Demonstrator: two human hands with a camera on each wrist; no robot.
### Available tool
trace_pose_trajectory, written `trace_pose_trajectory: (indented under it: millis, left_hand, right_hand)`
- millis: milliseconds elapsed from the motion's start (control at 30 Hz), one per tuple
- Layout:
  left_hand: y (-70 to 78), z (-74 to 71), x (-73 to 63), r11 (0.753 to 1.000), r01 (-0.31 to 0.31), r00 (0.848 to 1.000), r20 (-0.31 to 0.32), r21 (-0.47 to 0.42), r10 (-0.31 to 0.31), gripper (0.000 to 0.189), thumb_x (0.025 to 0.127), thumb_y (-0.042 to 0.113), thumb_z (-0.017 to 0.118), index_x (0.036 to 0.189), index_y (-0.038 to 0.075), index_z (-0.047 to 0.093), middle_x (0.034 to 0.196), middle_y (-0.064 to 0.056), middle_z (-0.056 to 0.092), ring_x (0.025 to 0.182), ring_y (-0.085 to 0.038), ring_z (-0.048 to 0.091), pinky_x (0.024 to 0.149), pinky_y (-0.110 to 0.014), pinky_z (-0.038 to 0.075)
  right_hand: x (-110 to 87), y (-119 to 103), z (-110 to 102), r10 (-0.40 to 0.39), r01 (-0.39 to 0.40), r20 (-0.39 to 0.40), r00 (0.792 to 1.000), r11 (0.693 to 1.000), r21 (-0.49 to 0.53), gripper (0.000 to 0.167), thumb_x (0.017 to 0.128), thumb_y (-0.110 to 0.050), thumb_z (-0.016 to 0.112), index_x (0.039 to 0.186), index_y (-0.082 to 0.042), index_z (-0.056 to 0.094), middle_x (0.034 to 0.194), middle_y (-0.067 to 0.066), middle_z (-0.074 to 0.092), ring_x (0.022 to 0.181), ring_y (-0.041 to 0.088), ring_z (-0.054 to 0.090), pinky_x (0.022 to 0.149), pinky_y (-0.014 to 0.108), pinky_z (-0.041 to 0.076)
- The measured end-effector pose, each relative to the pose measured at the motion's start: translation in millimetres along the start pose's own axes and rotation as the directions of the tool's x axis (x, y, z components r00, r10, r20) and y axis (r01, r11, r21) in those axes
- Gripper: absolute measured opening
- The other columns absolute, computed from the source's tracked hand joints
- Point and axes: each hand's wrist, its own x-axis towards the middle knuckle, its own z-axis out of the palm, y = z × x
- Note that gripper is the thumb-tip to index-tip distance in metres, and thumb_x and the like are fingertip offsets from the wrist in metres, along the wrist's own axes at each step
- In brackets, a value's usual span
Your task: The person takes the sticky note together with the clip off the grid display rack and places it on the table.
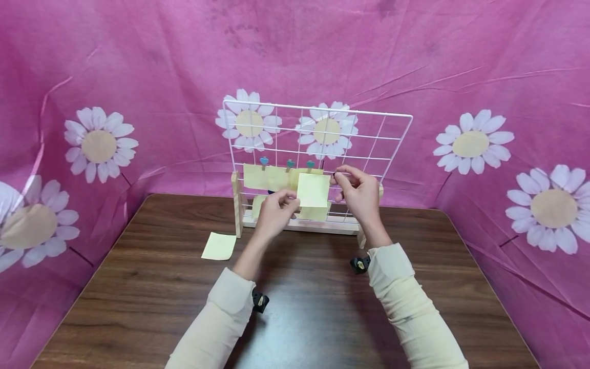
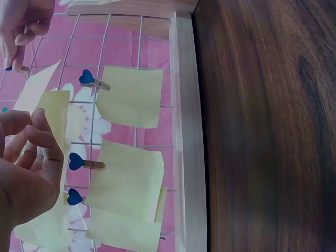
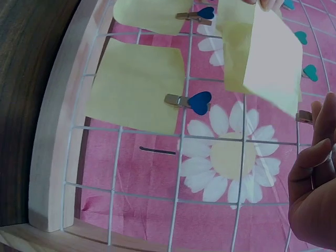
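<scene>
My left hand (image 1: 275, 209) pinches a pale yellow sticky note (image 1: 313, 190) by its lower left corner, in front of a white wire grid (image 1: 373, 137). Beside the note's right edge, my right hand (image 1: 361, 193) pinches a small wooden clothespin (image 3: 304, 116); a dark heart on it peeks past the fingers in the left wrist view. Behind the held note, more sticky notes hang on the grid in two rows. Teal and light blue heart clothespins (image 1: 290, 164) hold the upper row. Dark blue heart clothespins (image 3: 199, 103) hold the lower notes (image 3: 139, 86).
One loose sticky note (image 1: 218, 246) lies on the dark wooden table (image 1: 304, 307), left of the stand. The grid stands upright in a light wooden base (image 1: 237, 205). A pink cloth (image 1: 175, 61) with white daisies hangs behind and at both sides.
</scene>
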Motion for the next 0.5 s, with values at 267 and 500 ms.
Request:
trace_pose_trajectory:
  millis: [267,500]
  left_hand:
    - [-7.3,-9.1,-2.2,1.0,0.001,1.0,-0.008,0.011,-0.001,0.017,0.094,0.005,0.066,0.108,-0.003,0.07,0.09,-0.024,0.07,0.058,-0.012,0.062,0.051,-0.019,0.052]
    - [-10.6,-13.9,-6.0,1.0,-0.004,0.999,-0.033,0.011,0.004,0.016,0.094,0.003,0.065,0.107,-0.004,0.071,0.088,-0.023,0.07,0.064,-0.037,0.067,0.05,-0.019,0.049]
  right_hand:
    - [-6.0,4.8,-7.8,-0.025,0.025,-0.011,1.0,1.0,0.0,0.02,0.098,-0.009,0.068,0.11,0.006,0.072,0.088,0.027,0.072,0.043,0.015,0.06,0.039,0.019,0.051]
    - [-10.8,7.2,-16.5,0.011,-0.009,-0.028,1.0,0.998,0.057,0.018,0.097,-0.004,0.067,0.11,0.008,0.071,0.085,0.025,0.073,0.043,0.012,0.058,0.041,0.021,0.054]
